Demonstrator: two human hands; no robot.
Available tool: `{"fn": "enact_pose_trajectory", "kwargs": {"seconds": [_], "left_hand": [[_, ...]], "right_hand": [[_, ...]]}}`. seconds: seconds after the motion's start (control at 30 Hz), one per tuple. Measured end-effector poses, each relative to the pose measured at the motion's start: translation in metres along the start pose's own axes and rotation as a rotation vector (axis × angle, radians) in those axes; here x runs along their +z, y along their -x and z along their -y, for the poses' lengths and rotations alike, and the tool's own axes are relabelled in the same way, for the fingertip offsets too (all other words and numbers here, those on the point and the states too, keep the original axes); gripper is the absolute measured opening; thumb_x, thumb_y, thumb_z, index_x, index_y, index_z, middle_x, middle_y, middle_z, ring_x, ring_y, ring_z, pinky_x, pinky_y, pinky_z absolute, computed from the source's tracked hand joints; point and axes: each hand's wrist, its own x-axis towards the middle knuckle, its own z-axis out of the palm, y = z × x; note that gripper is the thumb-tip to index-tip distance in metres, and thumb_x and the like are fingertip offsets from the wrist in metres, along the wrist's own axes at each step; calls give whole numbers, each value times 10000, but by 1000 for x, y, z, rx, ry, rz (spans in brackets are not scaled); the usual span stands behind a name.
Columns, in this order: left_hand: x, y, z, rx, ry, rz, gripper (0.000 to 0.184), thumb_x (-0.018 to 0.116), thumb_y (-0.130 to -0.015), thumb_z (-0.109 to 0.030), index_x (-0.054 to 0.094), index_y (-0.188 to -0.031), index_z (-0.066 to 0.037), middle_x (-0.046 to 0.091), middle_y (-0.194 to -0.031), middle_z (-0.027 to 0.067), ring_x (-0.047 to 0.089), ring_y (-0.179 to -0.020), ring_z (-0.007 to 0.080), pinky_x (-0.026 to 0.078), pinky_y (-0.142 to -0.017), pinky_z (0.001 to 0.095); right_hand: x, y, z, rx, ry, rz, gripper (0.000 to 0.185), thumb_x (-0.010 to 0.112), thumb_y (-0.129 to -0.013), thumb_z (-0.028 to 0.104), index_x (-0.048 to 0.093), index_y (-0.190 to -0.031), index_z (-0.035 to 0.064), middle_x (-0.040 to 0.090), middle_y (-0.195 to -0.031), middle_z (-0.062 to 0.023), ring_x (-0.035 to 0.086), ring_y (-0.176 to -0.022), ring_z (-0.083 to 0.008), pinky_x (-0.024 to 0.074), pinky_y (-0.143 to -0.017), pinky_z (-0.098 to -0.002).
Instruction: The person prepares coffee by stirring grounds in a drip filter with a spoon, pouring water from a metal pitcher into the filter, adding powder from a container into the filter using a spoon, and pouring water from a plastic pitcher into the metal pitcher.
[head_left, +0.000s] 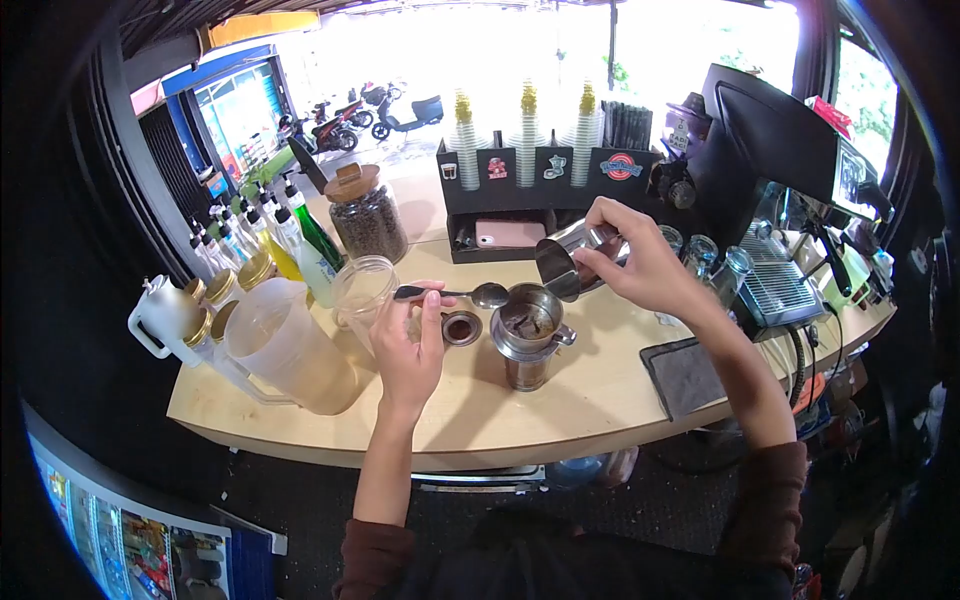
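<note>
Gripping: left hand (412, 345), spoon (489, 295); right hand (640, 262), steel pitcher (556, 270), tilted near drip filter (525, 347). Filter seated on metal cup (527, 376), already holding dark contents (529, 324); pouring seemingly unfinished.

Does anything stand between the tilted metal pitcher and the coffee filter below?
Nothing visible blocks the gap from the pitcher to the coffee filter. The spoon in the left hand shows by the filter's left rim, beside that path.

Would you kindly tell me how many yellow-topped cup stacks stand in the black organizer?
3: the left stack, the middle stack and the right stack, nearest the round red sticker. Others may be hidden behind.
</note>
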Motion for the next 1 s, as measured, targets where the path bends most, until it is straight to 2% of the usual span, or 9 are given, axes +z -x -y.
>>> {"fn": "enact_pose_trajectory", "kwargs": {"seconds": [0.2,0.27,0.37,0.6,0.67,0.73,0.77,0.83,1.0], "left_hand": [[-6,1,2,-1,-51,-8,144,537,-944,-128,625,-963,-16,696,-778,81,639,-761,212,463,-754,342],[-9,3,9,39,-109,14,184,520,-964,-146,611,-998,11,693,-806,102,673,-787,159,481,-754,284],[-9,4,12,15,-85,6,183,523,-963,-144,611,-999,12,692,-798,103,672,-787,154,481,-737,277],[-5,3,3,5,-60,11,178,524,-961,-139,610,-994,13,692,-795,100,664,-782,145,478,-736,273],[-2,3,2,-17,-10,-15,144,542,-940,-128,627,-974,-17,700,-786,83,655,-772,203,470,-752,331],[0,4,3,-6,-6,-8,143,542,-940,-127,627,-974,-16,701,-788,84,655,-773,199,471,-755,331],[0,4,3,5,-3,-1,143,542,-939,-126,626,-975,-16,701,-790,84,655,-773,196,471,-757,331],[2,4,1,-6,18,3,144,543,-939,-128,627,-976,-17,703,-792,82,651,-782,202,468,-765,335],[0,4,0,39,-37,30,147,541,-939,-131,630,-975,-20,708,-807,70,631,-802,227,453,-798,349]], "right_hand": [[6,-5,-4,-38,50,-3,245,680,-796,37,461,-895,-11,485,-785,-105,527,-635,-182,455,-569,-303],[6,-5,-4,-50,84,-2,247,682,-796,41,462,-897,-12,489,-790,-110,527,-635,-194,465,-577,-306],[5,-3,-3,-8,36,3,251,685,-797,47,464,-901,-11,487,-796,-111,524,-635,-206,479,-587,-310],[-4,6,1,-6,64,-6,246,678,-804,33,450,-890,-3,487,-777,-92,524,-640,-153,480,-556,-292],[-5,9,0,30,33,-6,244,676,-805,28,446,-884,2,483,-751,-79,516,-639,-133,475,-549,-289],[-7,12,-1,91,-69,-31,245,676,-804,30,439,-860,13,442,-690,-35,455,-621,-93,429,-542,-262],[-8,14,-4,90,-68,-31,245,676,-804,30,439,-860,13,442,-690,-35,455,-621,-93,429,-542,-262],[-9,19,-18,55,-47,-115,245,679,-805,42,436,-832,31,408,-671,12,386,-617,-59,359,-541,-234],[-11,38,-59,131,-213,-176,258,690,-809,62,432,-804,58,397,-688,48,342,-628,-36,302,-543,-221]]}}
